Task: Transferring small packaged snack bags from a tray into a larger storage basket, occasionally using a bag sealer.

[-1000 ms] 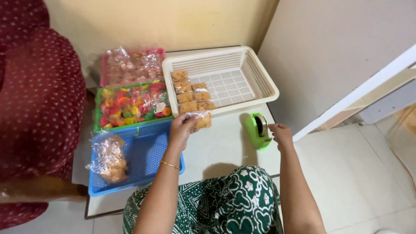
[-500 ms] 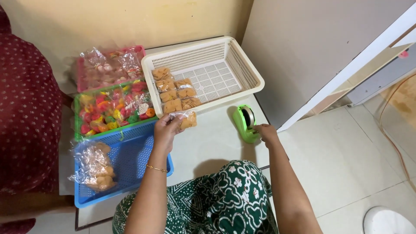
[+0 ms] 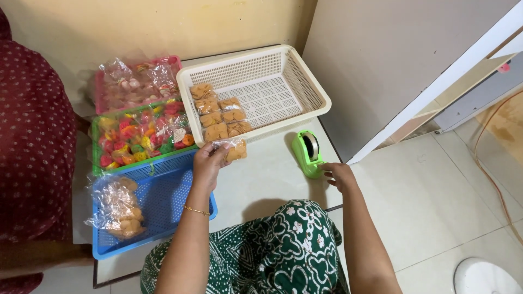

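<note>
At the far left, a blue basket (image 3: 163, 204) holds a clear bag of pale snacks (image 3: 117, 207). Behind it stand a green basket (image 3: 143, 136) of coloured sweets and a pink basket (image 3: 133, 81) of wrapped pieces. The left hand (image 3: 208, 163) pinches a small clear packet (image 3: 234, 149) of brown biscuits just above the tabletop (image 3: 261, 179), at the front rim of the cream basket (image 3: 305, 81), which holds similar packets. Right of it, a green tape dispenser (image 3: 308, 153) sits on the tabletop; the right hand (image 3: 340, 175), fingers loosely curled, touches its near end.
</note>
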